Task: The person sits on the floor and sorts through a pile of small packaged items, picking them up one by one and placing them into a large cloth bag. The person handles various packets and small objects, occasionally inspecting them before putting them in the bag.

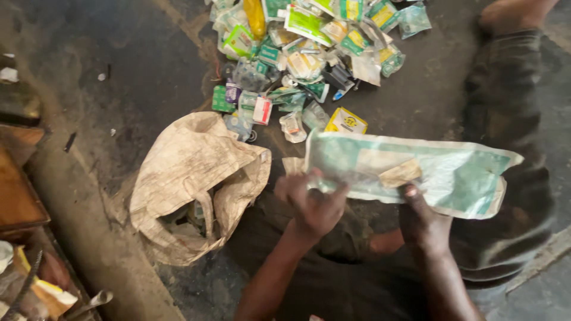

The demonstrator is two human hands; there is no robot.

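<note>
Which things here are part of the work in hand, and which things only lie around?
In hand:
left hand
right hand
long green-and-white packet, held by both hands
open tan sack
pile of small packets

Lying around:
wooden boards
scraps on floor

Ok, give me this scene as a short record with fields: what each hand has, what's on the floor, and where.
setting: dark floor, seen from above
left hand: grips the left end of a long green-and-white packet
right hand: holds the same packet from below, thumb on its lower edge
packet state: flat, lifted off the floor
beside left hand: open crumpled beige sack
further ahead: heap of small sachets, mostly green and white
</note>
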